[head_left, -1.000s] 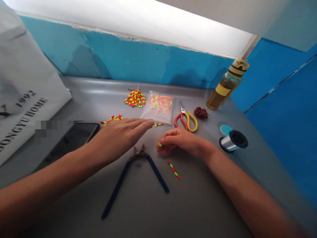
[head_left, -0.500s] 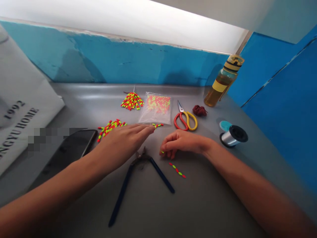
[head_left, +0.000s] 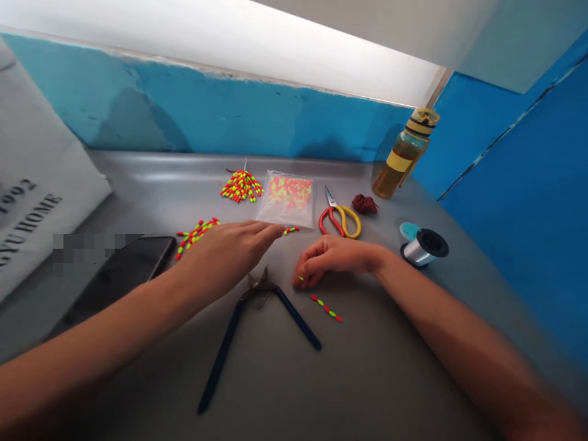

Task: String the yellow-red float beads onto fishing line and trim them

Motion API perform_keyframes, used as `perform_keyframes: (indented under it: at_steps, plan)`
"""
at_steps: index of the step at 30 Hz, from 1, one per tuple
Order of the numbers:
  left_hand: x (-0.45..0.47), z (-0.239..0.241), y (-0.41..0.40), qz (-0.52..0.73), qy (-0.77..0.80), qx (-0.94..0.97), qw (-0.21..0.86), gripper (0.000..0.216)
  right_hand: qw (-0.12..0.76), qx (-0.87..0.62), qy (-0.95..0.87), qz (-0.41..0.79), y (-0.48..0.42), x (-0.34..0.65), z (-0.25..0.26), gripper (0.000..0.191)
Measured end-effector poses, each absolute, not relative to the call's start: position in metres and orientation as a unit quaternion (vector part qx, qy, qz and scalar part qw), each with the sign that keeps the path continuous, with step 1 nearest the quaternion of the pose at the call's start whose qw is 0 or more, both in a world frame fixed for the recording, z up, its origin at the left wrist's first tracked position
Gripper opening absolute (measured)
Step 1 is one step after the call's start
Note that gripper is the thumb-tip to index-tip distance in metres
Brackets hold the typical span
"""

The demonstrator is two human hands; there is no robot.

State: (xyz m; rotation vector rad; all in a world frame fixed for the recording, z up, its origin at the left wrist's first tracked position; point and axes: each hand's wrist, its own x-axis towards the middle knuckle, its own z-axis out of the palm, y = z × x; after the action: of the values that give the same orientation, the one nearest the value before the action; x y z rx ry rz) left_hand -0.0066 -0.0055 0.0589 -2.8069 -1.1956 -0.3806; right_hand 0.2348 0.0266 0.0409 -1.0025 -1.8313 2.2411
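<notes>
My left hand (head_left: 225, 251) lies flat with fingers stretched toward a short strand of red and yellow beads (head_left: 291, 230) at the near edge of a clear bag of beads (head_left: 289, 197). My right hand (head_left: 328, 258) is curled, pinching a small yellow-green bead (head_left: 300, 278) just above the grey table (head_left: 349, 380). Blue-handled pliers (head_left: 257, 324) lie open below both hands. A short line of red and green beads (head_left: 326, 308) sits right of the pliers.
A loose bead pile (head_left: 196, 234) and a bundled bead cluster (head_left: 241, 185) lie left of the bag. Red and yellow scissors (head_left: 340, 219), a dark red thread ball (head_left: 364, 204), an amber bottle (head_left: 403, 156), a line spool (head_left: 423, 246), a black phone (head_left: 120, 275) and a white bag (head_left: 32, 202) surround them.
My right hand has sunk lower toward the table with the bead. My left hand has stayed stretched toward the bag, barely shifting. The view has drifted slightly.
</notes>
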Motion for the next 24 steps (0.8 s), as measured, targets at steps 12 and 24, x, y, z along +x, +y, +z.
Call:
perform_keyframes:
  at_steps: [12, 24]
  plan:
    - [-0.002, 0.061, -0.005, -0.115, -0.4, -0.908, 0.048, 0.039, 0.031, -0.337, -0.627, 0.702, 0.023, 0.235, 0.046, 0.009]
    - [-0.001, 0.06, -0.005, -0.117, -0.383, -0.915, 0.04, 0.04, -0.007, -0.329, -0.674, 0.661, 0.028, 0.244, 0.046, 0.014]
